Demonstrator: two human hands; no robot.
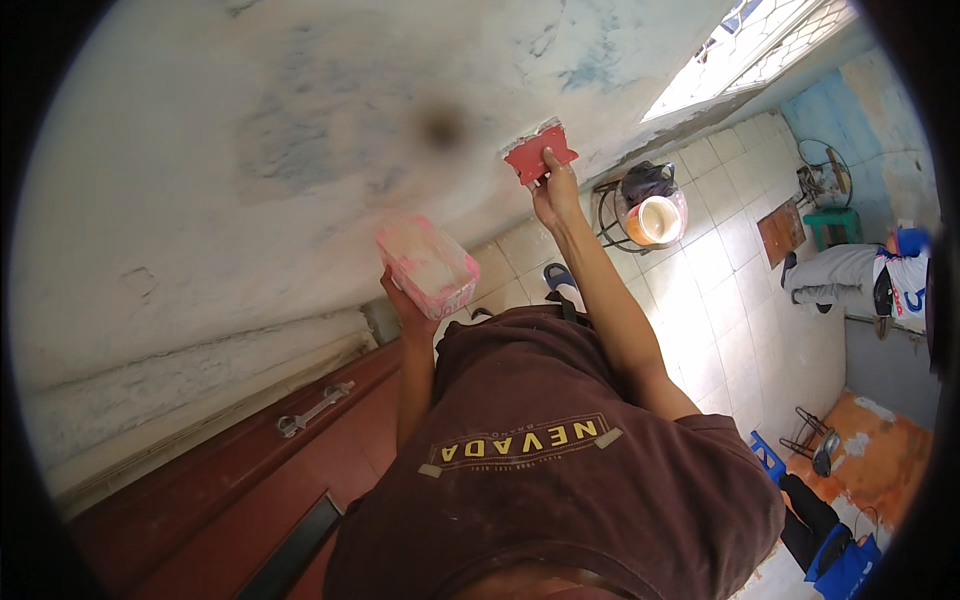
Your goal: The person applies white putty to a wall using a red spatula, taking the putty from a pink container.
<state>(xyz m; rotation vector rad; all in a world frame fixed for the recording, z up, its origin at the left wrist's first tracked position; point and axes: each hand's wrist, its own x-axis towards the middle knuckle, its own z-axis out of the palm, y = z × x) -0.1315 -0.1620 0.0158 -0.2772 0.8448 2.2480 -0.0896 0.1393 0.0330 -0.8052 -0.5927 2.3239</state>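
The wall (180, 200) behind the tub (425, 265) is plaster, whitish with scuffed blue-grey patches; a dark round blur above the tub is hard to make out. Glossy, square-tiled floor (720, 290) spreads right of the tub, overexposed in places. Below and left of it, a reddish-brown door (370, 440) is partly hidden by the person's torso. Far right of it, a person in grey trousers (845, 275) is clipped by the dark rim. Nearer on that side stands a round bucket (655, 221), contents unclear. The tub itself, boxy and pink-smeared, sits in the left hand's (408, 305) grip, fingers mostly concealed. Up and right of it, the right hand's (556, 192) grip pinches a flat red scraper (535, 155), its edge crusted with pale paste against the wall.
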